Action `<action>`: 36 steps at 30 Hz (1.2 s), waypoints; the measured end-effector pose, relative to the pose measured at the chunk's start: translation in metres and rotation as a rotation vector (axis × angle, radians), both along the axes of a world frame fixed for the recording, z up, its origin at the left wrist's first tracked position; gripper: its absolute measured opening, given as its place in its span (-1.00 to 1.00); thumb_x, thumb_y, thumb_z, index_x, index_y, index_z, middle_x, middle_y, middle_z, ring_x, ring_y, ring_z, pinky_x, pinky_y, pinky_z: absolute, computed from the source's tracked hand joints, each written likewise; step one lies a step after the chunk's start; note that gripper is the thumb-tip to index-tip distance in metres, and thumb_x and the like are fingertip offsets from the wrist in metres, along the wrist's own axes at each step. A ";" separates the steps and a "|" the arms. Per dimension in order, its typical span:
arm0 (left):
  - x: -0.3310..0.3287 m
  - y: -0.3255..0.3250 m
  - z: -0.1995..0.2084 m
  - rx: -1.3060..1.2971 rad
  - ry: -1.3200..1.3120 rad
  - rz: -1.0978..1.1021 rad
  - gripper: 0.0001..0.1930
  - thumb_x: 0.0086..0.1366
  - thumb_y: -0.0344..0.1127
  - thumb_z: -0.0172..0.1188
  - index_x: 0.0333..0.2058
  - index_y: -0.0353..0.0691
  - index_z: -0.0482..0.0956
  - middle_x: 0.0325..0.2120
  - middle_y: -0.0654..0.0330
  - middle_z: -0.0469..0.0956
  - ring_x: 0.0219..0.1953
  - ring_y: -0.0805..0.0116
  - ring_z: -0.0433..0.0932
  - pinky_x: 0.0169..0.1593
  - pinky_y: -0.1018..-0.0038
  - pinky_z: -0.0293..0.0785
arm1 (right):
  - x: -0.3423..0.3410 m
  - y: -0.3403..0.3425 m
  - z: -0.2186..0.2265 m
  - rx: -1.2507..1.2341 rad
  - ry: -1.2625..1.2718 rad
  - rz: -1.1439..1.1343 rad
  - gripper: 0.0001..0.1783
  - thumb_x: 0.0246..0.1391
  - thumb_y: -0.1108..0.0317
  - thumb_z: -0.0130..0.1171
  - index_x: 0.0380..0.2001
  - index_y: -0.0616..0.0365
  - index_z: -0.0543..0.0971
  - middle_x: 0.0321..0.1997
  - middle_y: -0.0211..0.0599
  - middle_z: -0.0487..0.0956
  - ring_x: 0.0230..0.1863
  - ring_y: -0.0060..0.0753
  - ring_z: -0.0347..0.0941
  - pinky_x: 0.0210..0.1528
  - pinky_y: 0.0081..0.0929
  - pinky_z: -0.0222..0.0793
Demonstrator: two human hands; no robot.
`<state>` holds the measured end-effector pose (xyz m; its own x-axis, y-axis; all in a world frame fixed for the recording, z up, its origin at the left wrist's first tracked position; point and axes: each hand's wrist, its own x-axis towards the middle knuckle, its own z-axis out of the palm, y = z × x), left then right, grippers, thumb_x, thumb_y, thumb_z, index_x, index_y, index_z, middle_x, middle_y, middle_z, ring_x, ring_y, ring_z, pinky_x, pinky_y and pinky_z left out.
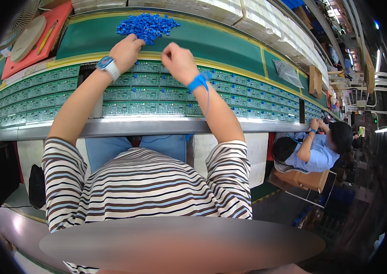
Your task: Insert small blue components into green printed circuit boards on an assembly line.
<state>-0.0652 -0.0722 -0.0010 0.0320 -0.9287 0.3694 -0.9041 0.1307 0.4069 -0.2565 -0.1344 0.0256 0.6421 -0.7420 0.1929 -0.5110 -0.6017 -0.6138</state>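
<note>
Your striped shirt (147, 187) fills the lower view; beyond it green circuit boards (157, 93) cover the bench. Your left hand (127, 51), wristwatch (107, 65) on, touches the pile of small blue parts (146, 26) with curled fingers. Your right hand (178, 60) is clenched just beside the pile; its contents are hidden.

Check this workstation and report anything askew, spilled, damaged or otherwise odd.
Nothing stands out. The blue parts sit in one loose heap on the green belt, the left hand touching its edge, the right hand beside it. The green circuit boards lie in even rows.
</note>
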 end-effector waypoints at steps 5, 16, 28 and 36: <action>-0.008 0.075 0.025 0.140 0.348 -0.194 -0.93 0.15 -0.41 0.09 -0.39 -0.26 0.46 -0.45 0.02 0.44 -0.39 0.04 0.45 -0.30 0.27 0.37 | -0.046 0.059 0.013 0.180 -0.009 0.312 -0.86 -0.08 0.37 0.21 -0.46 0.18 0.50 -0.51 -0.22 0.50 -0.48 -0.33 0.48 -0.42 -0.45 0.39; -0.034 0.136 0.014 0.270 0.269 -0.180 -0.89 0.15 -0.40 0.10 -0.33 -0.23 0.41 -0.48 0.02 0.53 -0.43 0.02 0.51 -0.38 0.23 0.41 | -0.071 0.093 -0.008 0.094 0.030 0.282 -0.83 -0.12 0.35 0.24 -0.41 0.16 0.57 -0.46 -0.24 0.47 -0.45 -0.27 0.45 -0.39 -0.41 0.38; -0.039 0.135 0.010 0.241 0.062 -0.212 -0.87 0.07 -0.47 0.13 -0.35 -0.24 0.46 -0.40 0.13 0.43 -0.34 0.09 0.48 -0.30 0.30 0.44 | -0.076 0.100 -0.011 0.092 -0.013 0.185 -0.84 -0.06 0.48 0.08 -0.35 0.20 0.55 -0.36 -0.17 0.51 -0.41 -0.13 0.47 -0.35 -0.33 0.41; -0.042 0.136 0.009 0.208 -0.054 -0.188 -0.88 0.03 -0.48 0.13 -0.39 -0.23 0.47 -0.45 0.13 0.43 -0.37 0.12 0.48 -0.34 0.31 0.45 | -0.075 0.100 -0.013 0.012 0.056 0.126 -0.88 -0.08 0.45 0.11 -0.40 0.20 0.53 -0.42 -0.17 0.52 -0.44 -0.13 0.49 -0.39 -0.29 0.42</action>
